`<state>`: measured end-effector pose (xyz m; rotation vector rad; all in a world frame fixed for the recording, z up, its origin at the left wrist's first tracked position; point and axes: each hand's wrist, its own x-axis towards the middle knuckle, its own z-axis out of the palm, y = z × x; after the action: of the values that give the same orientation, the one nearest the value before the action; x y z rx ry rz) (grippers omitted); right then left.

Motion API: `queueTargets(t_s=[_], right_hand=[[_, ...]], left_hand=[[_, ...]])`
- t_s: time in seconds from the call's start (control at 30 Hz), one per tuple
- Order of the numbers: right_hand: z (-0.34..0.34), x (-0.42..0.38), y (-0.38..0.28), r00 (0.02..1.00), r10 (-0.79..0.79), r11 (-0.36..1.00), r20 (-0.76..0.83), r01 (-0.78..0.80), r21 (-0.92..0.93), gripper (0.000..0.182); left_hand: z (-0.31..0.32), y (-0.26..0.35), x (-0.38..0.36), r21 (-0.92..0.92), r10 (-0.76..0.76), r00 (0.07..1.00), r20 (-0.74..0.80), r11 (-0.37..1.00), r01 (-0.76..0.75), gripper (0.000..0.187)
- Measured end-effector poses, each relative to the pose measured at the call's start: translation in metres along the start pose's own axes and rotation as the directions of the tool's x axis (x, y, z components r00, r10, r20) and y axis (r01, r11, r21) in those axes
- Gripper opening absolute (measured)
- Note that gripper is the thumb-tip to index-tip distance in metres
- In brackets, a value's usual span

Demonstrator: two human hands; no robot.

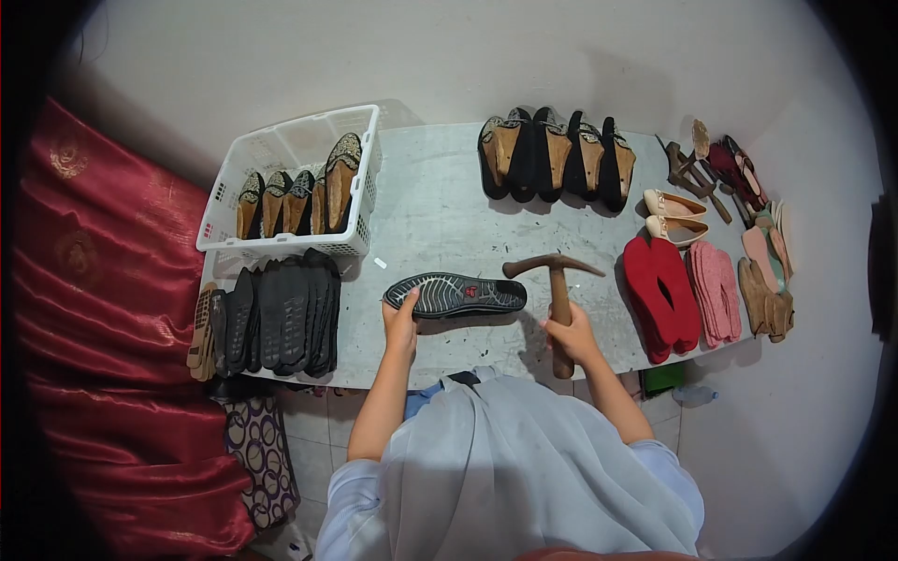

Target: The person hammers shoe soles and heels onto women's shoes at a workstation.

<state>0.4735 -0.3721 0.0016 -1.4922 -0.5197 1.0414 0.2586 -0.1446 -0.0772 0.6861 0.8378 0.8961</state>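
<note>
My left hand (401, 318) grips the toe end of a shoe (456, 295), which lies sole up near the table's front edge. Its black sole has pale curved lines and a small red mark in the middle. In my right hand (572, 335) is a hammer (560, 299), held by its wooden handle. The metal head is raised to the right of the shoe's other end, apart from it. Whatever is under the sole is hidden.
A white plastic basket (366, 201) at the back left holds several shoes on wooden lasts. More lasted shoes (552, 154) stand at the back. Stacked black soles (281, 313) lie front left; red pieces (659, 299), pink pieces (714, 290), cream flats (675, 217) and tools (687, 173) lie right.
</note>
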Motion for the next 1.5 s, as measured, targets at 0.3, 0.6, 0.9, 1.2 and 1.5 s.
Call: queueTargets(t_s=[0.3, 0.6, 0.9, 1.2, 1.5], right_hand=[[0.009, 0.0, 0.026, 0.997, 0.074, 0.978, 0.024, -0.068, -0.197, 0.019], [0.008, 0.001, 0.028, 0.996, 0.08, 0.984, 0.03, -0.074, -0.165, 0.017], [0.011, -0.01, 0.045, 0.996, -0.006, 0.984, -0.093, -0.011, -0.181, 0.031], [0.024, -0.025, 0.026, 0.971, -0.067, 0.985, -0.228, 0.028, -0.168, 0.03], [0.033, -0.04, 0.033, 0.942, -0.17, 0.855, -0.29, -0.005, -0.519, 0.035]], left_hand=[[-0.008, 0.012, -0.005, 0.049, -0.057, 0.996, 0.062, 0.997, 0.054, 0.049], [0.069, 0.067, -0.022, 0.655, 0.215, 0.627, 0.749, -0.092, -0.75, 0.082], [0.082, 0.033, -0.012, 0.647, -0.089, 0.667, 0.74, -0.178, -0.741, 0.072], [0.078, 0.028, -0.016, 0.647, -0.03, 0.664, 0.747, -0.195, -0.737, 0.071], [0.077, 0.029, -0.02, 0.621, -0.019, 0.645, 0.764, -0.251, -0.742, 0.076]])
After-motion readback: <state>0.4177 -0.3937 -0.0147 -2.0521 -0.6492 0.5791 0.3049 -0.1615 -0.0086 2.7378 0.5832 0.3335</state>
